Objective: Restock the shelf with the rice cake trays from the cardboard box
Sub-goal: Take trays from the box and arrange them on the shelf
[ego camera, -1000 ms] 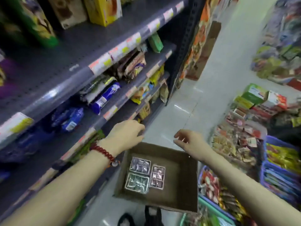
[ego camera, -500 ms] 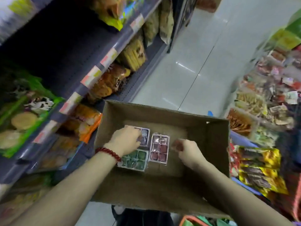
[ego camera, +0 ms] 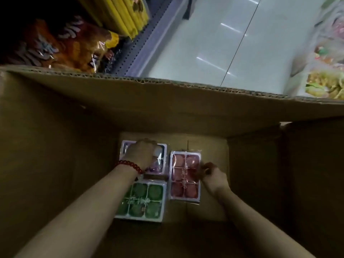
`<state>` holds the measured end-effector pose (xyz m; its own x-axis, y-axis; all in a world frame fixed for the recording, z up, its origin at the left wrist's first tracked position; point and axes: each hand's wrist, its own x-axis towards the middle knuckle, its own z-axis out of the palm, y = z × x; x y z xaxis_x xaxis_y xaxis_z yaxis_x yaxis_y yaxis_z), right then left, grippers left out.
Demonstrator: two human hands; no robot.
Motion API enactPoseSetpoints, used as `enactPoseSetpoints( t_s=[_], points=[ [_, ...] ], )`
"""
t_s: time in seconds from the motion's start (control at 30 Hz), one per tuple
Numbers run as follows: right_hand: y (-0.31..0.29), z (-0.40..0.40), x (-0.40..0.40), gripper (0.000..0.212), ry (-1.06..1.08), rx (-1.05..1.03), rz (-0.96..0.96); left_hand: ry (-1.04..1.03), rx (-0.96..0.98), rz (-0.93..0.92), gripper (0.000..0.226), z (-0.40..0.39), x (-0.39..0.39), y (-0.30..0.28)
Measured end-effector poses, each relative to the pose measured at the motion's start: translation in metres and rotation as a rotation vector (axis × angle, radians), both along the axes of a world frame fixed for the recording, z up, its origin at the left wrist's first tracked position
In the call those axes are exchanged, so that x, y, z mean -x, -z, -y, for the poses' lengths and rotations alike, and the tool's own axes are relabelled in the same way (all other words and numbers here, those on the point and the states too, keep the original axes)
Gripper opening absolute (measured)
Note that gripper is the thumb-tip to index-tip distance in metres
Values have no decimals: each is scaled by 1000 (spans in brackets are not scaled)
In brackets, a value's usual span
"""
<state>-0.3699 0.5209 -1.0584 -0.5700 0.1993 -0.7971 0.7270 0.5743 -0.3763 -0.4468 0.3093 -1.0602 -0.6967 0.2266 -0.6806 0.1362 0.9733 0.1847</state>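
Note:
Both my arms reach down into an open cardboard box [ego camera: 167, 108]. Three wrapped rice cake trays lie flat on its floor. My left hand [ego camera: 141, 154], a red bead bracelet at the wrist, is closed over the purple tray [ego camera: 162, 161] at the back left. My right hand [ego camera: 210, 174] pinches the right edge of the pink tray [ego camera: 184, 175], which lies to the right. The green tray [ego camera: 143, 200] lies in front of the purple one, partly under my left forearm, and neither hand touches it.
The bottom shelf [ego camera: 141, 47] at the upper left holds orange snack bags [ego camera: 74, 47] and yellow packs [ego camera: 126, 17]. Pale floor tiles [ego camera: 232, 43] run beyond the box's far wall. Clear bags of snacks [ego camera: 327, 79] crowd the right edge.
My head has dropped much closer to the box, and both hands have gone from above its rim down to the floor, where they have closed on the purple and pink trays.

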Motion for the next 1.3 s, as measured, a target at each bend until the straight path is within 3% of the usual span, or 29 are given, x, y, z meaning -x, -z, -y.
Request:
enactPoseSetpoints(
  t_s=[0.37, 0.47, 0.63, 0.87, 1.07, 1.3],
  points=[
    [80, 20, -7, 48, 234, -51, 88, 57, 159, 33, 69, 17, 4, 76],
    [78, 21, -8, 44, 266, -80, 76, 94, 229, -36, 59, 16, 4, 72],
    [63, 19, -13, 20, 248, -7, 81, 83, 191, -9, 45, 18, 1, 46],
    [-4, 29, -21, 15, 241, 32, -19, -149, 8, 113, 34, 22, -21, -16],
    [-97, 20, -15, 21, 346, 117, -112, -269, -95, -16, 31, 27, -27, -89],
    [-230, 11, -21, 12, 365, 154, -209, -687, -363, -120, 35, 25, -51, -210]
  ],
)
